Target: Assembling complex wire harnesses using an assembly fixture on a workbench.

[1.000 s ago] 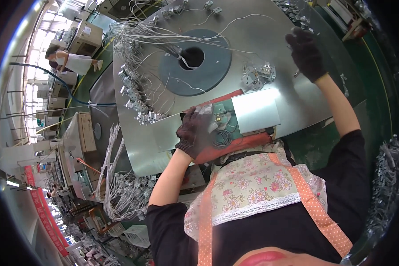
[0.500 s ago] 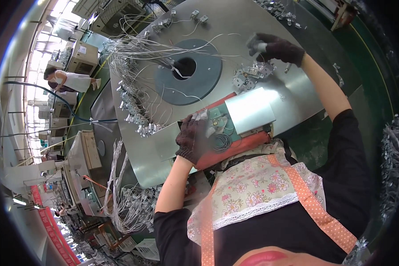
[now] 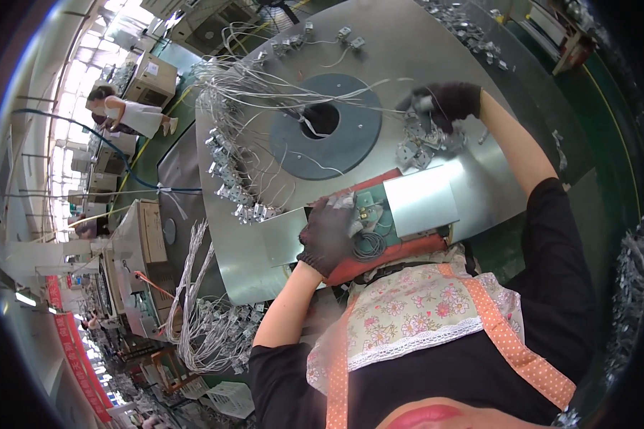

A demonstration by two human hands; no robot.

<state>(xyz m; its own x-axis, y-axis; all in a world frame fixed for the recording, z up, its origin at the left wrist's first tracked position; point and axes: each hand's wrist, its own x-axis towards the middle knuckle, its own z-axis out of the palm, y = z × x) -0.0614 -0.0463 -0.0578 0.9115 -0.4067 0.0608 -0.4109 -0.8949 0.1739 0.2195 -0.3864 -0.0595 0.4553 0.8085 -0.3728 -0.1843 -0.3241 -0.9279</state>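
Dark knitted gloves cover both my hands. My left hand point(image 3: 329, 232) lies at the left part of a red-sided device point(image 3: 365, 266), its fingers curled around a whitish piece I cannot make out, beside a green board point(image 3: 381, 212). A coil of grey wire point(image 3: 369, 246) sits on this device, and a bright metal plate point(image 3: 422, 200) covers its right part. Farther off, my right hand point(image 3: 436, 107) hovers above a small heap of metal brackets point(image 3: 416, 151), thumb and fingers apart. The ends of white wires come close to its fingertips.
A grey ring point(image 3: 365, 146) with a central hole is set in the metal table point(image 3: 243, 268). White wires point(image 3: 265, 89) fan across it to many small metal parts point(image 3: 225, 175). More wired parts point(image 3: 222, 329) hang at the left. A person point(image 3: 132, 114) stands at the far left.
My right hand has come down toward the bracket heap, its thumb now apart from the fingers. My left hand stays at the device. The whole view has shifted slightly.
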